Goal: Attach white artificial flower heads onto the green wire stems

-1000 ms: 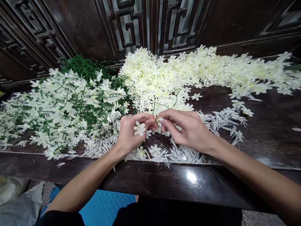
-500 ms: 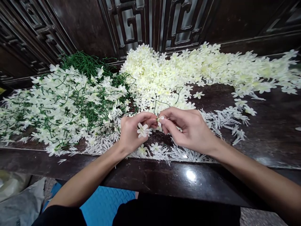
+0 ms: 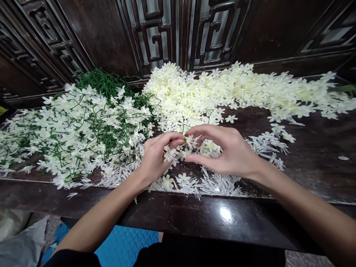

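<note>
With left hand [image 3: 154, 155], in front of the cream blossom heap [image 3: 178, 100], pinch a small white flower [image 3: 191, 141] by its green base between narrowed fingertips, with a 2nd white flower [image 3: 170, 155] resting against the lower fingers of the same hand. With right hand [image 3: 225, 152], in front of the heap and farther right, spread thumb and forefinger wide beside the pinched flower; cannot tell whether touching its petals with the forefinger. Keep that flower between the 2 hands, just nearer than the heap's front edge. See, left of the heap, a broad tangle of white flowers [image 3: 75, 122] on green stems, and at the heap's left rear, a bunch of bare green stems [image 3: 102, 81]. Find white spiky strands [image 3: 217, 185] strewn in front of the heap, with more to its right front. Notice a loose blossom [image 3: 230, 118] just right of the heap's near part. See dark wooden bench [image 3: 314, 141] beneath the heap, carved dark panels [image 3: 183, 37] behind it, and blue mat [image 3: 130, 241] well in front and lower.
</note>
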`<action>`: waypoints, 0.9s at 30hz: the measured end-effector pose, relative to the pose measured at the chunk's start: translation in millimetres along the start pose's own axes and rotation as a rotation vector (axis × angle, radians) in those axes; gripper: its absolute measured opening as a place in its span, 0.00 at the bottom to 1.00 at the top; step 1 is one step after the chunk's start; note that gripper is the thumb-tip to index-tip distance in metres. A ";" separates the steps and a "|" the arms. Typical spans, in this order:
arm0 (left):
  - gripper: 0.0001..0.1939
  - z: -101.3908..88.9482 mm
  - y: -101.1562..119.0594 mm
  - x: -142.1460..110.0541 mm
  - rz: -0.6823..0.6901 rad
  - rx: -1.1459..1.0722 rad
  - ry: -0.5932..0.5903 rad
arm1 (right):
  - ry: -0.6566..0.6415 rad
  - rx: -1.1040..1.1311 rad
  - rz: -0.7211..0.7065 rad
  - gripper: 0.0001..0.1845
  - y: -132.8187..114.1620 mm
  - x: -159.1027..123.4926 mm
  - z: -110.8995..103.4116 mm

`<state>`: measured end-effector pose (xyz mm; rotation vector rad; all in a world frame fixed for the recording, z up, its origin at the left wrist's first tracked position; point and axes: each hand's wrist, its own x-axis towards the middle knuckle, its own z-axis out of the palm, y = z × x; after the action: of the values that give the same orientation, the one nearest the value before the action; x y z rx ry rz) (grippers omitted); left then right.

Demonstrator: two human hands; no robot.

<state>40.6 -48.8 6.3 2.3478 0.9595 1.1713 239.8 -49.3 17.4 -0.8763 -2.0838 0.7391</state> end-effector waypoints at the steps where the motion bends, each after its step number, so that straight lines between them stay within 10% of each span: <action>1: 0.12 0.7 0.4 0.7 0.014 0.000 0.003 | 0.021 -0.040 -0.055 0.18 0.3 -0.4 1.6; 15: 0.17 2.9 -1.6 -1.6 0.037 0.038 -0.028 | 0.082 -0.142 -0.186 0.12 0.6 -1.6 6.7; 27: 0.27 -1.5 7.0 6.7 -0.170 -0.312 0.127 | 0.139 0.149 0.226 0.05 5.3 6.5 -12.6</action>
<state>45.2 -49.0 14.9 1.9301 0.9209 1.3079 248.6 -38.4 23.2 -1.0590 -1.8018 0.9122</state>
